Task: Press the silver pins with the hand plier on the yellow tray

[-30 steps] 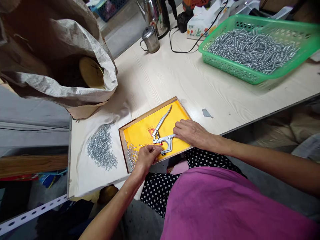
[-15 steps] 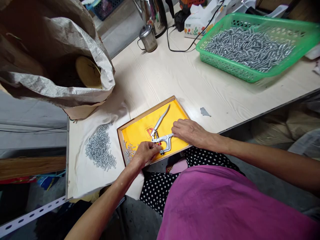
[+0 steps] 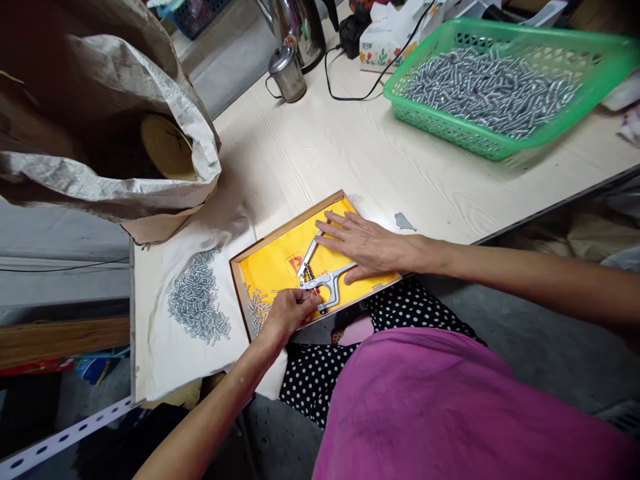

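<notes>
A pair of grey snap-fastener pliers (image 3: pixel 327 284) lies in a shallow box (image 3: pixel 270 244) with a yellow bottom, its handles spread apart. My right hand (image 3: pixel 363 245) is stretched over the handles, fingers spread across the upper one and thumb by the lower one. At the jaws, my left hand (image 3: pixel 293 310) is closed in a pinch; what lies between its fingertips is too small to make out. Several small silvery metal pins (image 3: pixel 257 308) are loose in the box's left end, beside my left hand.
A heap of similar metal pins (image 3: pixel 197 300) lies on white cloth (image 3: pixel 160 353) left of the box. A green basket (image 3: pixel 450 130) full of metal pieces stands at the back right. Behind are a lidded metal cup (image 3: pixel 289 77), a kettle (image 3: pixel 305 33) and a large open sack (image 3: pixel 170 217).
My right hand has gone from gripping the lower handle to spreading its fingers up over the upper handle. My left hand stays pinched at the jaws. The view has shifted slightly.
</notes>
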`<state>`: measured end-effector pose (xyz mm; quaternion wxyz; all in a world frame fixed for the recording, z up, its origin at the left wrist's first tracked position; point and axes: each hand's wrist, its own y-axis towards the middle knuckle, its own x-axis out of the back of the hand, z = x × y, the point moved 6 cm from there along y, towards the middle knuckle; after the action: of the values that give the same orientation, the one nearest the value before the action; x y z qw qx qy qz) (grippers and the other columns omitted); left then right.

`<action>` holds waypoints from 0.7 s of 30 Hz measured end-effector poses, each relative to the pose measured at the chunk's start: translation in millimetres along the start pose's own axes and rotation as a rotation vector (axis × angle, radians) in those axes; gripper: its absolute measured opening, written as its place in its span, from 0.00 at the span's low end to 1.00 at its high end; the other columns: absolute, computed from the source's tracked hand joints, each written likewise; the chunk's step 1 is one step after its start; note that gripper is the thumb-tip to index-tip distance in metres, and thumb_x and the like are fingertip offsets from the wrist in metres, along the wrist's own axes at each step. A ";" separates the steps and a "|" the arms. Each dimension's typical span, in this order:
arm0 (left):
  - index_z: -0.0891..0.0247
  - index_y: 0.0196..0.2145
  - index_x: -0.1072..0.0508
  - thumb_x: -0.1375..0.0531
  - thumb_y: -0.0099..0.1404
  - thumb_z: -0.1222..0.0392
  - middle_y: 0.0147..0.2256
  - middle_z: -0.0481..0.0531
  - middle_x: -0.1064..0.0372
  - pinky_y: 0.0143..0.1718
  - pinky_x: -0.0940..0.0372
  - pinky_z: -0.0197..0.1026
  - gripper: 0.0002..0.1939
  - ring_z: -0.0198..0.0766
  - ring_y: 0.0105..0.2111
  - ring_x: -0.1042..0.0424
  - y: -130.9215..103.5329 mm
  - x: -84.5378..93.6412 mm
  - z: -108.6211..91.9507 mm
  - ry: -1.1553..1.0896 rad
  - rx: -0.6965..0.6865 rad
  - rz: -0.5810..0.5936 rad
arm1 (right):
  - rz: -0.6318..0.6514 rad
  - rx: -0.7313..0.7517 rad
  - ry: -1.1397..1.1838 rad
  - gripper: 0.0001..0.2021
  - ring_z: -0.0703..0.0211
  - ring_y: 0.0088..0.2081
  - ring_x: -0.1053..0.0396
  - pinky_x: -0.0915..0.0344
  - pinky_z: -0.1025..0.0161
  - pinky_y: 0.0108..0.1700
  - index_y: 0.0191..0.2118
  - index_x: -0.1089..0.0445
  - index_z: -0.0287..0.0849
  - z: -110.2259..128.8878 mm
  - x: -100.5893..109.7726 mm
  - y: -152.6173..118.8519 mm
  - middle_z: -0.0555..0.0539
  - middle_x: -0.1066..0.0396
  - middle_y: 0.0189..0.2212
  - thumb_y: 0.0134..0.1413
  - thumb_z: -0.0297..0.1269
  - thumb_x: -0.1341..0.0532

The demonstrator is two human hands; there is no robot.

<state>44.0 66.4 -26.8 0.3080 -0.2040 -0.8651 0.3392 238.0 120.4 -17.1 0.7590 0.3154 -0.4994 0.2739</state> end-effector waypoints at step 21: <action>0.69 0.61 0.40 0.38 0.65 0.53 0.56 0.66 0.36 0.56 0.37 0.56 0.32 0.54 0.54 0.36 1.7 -21.8 -75.8 0.900 -0.694 -0.388 | 0.153 -0.047 -0.118 0.24 0.49 0.43 0.38 0.41 0.56 0.41 0.46 0.32 0.34 13.2 12.0 4.3 0.39 0.32 0.42 0.52 0.48 0.31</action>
<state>110.9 90.3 7.3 0.6157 -0.2544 -0.7315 -0.1451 231.4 114.5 -1.1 0.7123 0.2742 -0.5721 0.3003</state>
